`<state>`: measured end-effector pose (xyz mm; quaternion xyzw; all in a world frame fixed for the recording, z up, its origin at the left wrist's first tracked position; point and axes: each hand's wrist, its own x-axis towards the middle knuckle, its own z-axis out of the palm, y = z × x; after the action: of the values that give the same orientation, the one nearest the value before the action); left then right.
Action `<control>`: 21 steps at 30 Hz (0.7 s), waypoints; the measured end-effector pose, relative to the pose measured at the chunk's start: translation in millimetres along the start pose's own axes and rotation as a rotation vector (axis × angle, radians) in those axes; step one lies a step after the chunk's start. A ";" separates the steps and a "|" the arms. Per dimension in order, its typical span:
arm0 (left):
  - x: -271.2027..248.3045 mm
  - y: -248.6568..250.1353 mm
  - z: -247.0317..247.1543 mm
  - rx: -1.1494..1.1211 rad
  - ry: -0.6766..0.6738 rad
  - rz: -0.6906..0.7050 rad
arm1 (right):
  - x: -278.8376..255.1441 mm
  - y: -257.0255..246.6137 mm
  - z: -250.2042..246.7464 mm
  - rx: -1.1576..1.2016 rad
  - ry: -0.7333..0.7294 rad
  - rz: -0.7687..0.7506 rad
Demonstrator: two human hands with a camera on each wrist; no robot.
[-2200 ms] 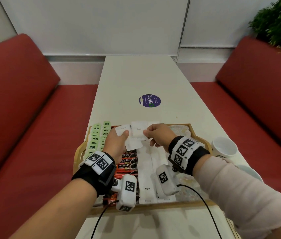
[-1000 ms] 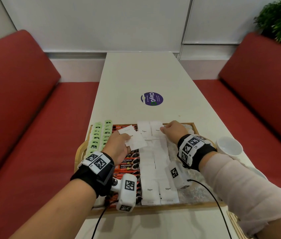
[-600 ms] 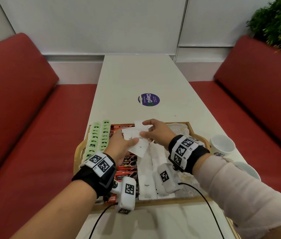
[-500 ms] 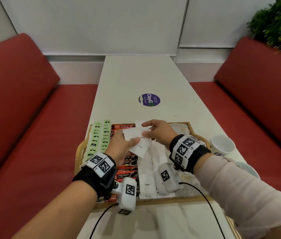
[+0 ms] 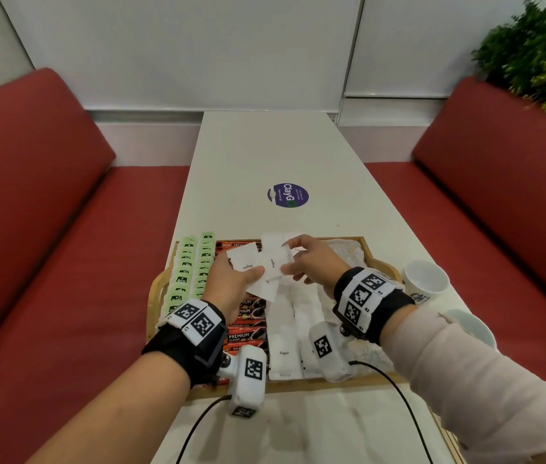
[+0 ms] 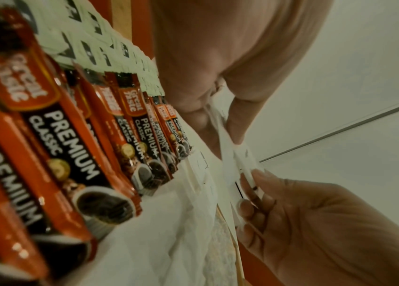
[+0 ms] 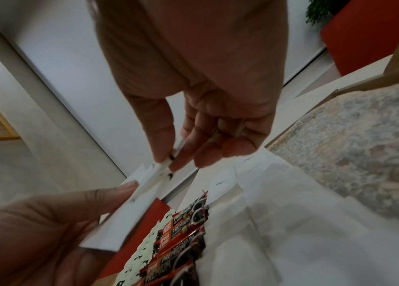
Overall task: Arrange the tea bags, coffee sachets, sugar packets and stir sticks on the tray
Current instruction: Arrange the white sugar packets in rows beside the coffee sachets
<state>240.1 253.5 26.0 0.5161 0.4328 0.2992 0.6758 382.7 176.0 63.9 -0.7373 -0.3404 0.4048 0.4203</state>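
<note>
1. Change: 1.0 s ago my right hand (image 5: 311, 262) lay at the far end of the sugar column on the tray (image 5: 156, 289). It has since come back to the centre, to the fan of loose sugar packets (image 5: 258, 266) in my left hand (image 5: 231, 283).
2. Grip state, left hand: grasping the fan, thumb on top, fingers underneath, above the coffee sachets (image 5: 248, 316).
3. Grip state, right hand: thumb and forefinger pinch 1 packet at the fan's right edge; the wrist views confirm the pinch.
4. Meaning, as I judge it: 1 packet is placed and the next is being drawn off. The sugar step is in progress, not complete.
5. Location of task items, all on the tray, left to right:
   - tea bags (image 5: 194, 269): 2 green columns along the left rim;
   - coffee sachets: 1 red and black column beside them;
   - sugar packets already laid: 2 white columns in the middle.
6. Counts: the fan shows about 3 or 4 packets; overlap prevents an exact figure. I cannot count individual tea bags or sachets reliably.
7. Stir sticks: 0 visible in any view.
8. Off the tray: 2 white cups (image 5: 425, 283) on the desk (image 5: 281, 152) at the right, the near 1 partly hidden by my sleeve.
</note>
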 end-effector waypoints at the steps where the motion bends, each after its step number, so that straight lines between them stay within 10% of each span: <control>1: 0.6 -0.1 -0.2 0.020 0.004 0.015 | -1.4 -1.0 -1.0 -0.014 -0.013 0.004; 11: 2.0 0.7 -5.8 0.228 -0.045 0.094 | 0.8 -7.6 -10.0 -0.404 -0.058 -0.029; 21: 13.7 2.0 -21.0 0.163 0.184 0.078 | 13.5 4.8 2.7 0.094 0.100 0.364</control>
<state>227.5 274.9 22.2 0.5561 0.4955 0.3352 0.5770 387.1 186.3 54.5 -0.7854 -0.1611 0.4524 0.3906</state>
